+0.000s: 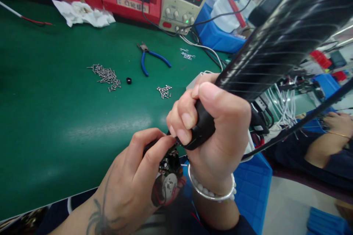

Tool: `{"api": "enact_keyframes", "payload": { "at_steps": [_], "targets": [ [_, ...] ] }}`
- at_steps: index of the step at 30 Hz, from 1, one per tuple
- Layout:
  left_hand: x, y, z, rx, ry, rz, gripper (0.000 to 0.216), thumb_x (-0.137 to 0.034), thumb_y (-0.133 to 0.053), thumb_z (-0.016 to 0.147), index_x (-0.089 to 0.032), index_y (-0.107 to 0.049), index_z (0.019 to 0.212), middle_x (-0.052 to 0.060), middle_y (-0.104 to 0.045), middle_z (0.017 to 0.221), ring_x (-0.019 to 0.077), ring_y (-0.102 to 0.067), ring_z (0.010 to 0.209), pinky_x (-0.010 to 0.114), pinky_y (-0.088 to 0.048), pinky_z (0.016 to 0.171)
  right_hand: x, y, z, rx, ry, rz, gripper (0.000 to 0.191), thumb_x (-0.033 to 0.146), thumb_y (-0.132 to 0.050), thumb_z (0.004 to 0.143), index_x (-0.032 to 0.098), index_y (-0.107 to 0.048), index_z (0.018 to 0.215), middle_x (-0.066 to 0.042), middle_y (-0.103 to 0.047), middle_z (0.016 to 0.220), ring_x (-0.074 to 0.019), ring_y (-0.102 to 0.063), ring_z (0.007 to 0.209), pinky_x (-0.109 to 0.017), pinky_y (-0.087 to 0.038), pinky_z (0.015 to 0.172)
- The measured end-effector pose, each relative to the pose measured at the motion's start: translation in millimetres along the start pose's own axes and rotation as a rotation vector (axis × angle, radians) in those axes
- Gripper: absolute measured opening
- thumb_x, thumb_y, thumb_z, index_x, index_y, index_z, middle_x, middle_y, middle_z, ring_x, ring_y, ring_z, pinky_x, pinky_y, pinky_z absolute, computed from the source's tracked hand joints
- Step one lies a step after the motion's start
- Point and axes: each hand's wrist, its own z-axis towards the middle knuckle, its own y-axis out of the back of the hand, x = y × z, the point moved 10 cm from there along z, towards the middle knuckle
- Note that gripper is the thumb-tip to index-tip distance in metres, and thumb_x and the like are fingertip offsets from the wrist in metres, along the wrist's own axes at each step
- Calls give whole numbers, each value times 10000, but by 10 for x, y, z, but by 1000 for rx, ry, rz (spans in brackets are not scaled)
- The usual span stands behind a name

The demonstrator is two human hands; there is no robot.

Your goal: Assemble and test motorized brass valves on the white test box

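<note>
My right hand (212, 121) is wrapped round a black electric screwdriver (256, 44), its body slanting up to the right and its tip down toward my left hand. My left hand (135, 172) grips a small motor assembly (168, 176) with a round silver motor, wires and dark parts. The screwdriver's tip meets the assembly by my left fingertips; the exact contact point is hidden by the fingers. On the green mat ahead lie a pile of screws (106, 76), a smaller screw pile (164, 91), a small black ring (128, 80) and blue-handled cutters (150, 58).
Red bins (129, 3) and a power supply (184, 0) line the back. Crumpled white tissue (82, 13) lies before the bins. Small metal clips (187, 54) sit near a blue bin (215, 33). A cable (303, 121) crosses at right; another person's hand (338, 125) is beyond.
</note>
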Motion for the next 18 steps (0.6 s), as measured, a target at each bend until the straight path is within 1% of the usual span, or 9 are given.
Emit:
{"api": "enact_keyframes", "payload": {
  "at_steps": [2, 5, 10, 13, 16, 18],
  "targets": [
    [-3, -15, 7, 17, 7, -6, 418, -288, -604, 980, -24, -539, 1297, 163, -570, 1175, 196, -653, 960, 249, -630, 760, -17, -12, 10, 20, -24, -18, 280, 206, -541, 936, 185, -402, 694, 70, -458, 579, -60, -446, 444, -185, -391, 459],
    [-3, -22, 27, 28, 12, 0, 413, -279, -578, 987, -31, -523, 1313, 166, -569, 1170, 207, -671, 952, 270, -640, 747, -21, -44, 30, 45, -44, -25, 266, 174, -519, 933, 180, -419, 687, 75, -474, 572, -54, -446, 440, -181, -379, 457],
    [15, -27, 34, 38, 9, -6, 439, -242, -609, 957, -38, -510, 1333, 171, -571, 1172, 222, -677, 964, 281, -646, 737, -63, -50, 59, 23, -98, -40, 261, 162, -542, 911, 192, -438, 674, 70, -453, 549, -66, -423, 416, -200, -346, 428],
    [21, -45, 8, 53, 14, -13, 458, -174, -596, 930, -47, -498, 1359, 165, -562, 1201, 220, -669, 993, 276, -640, 764, -64, -54, 69, 28, -96, -36, 273, 155, -537, 919, 191, -436, 668, 59, -443, 549, -71, -413, 418, -204, -348, 429],
    [45, -50, -27, 54, 41, -27, 480, -104, -543, 916, -85, -482, 1392, 142, -555, 1237, 203, -655, 1036, 262, -630, 815, -73, -52, 74, 29, -105, -38, 280, 151, -532, 927, 189, -433, 668, 55, -445, 548, -71, -402, 415, -205, -346, 427],
    [69, -52, -39, 56, 55, -46, 481, -151, -549, 939, -113, -469, 1412, 135, -551, 1262, 205, -645, 1064, 266, -628, 837, -81, -45, 71, 21, -112, -19, 278, 143, -528, 926, 187, -426, 671, 59, -442, 541, -66, -396, 408, -202, -338, 422]
  ]
}}
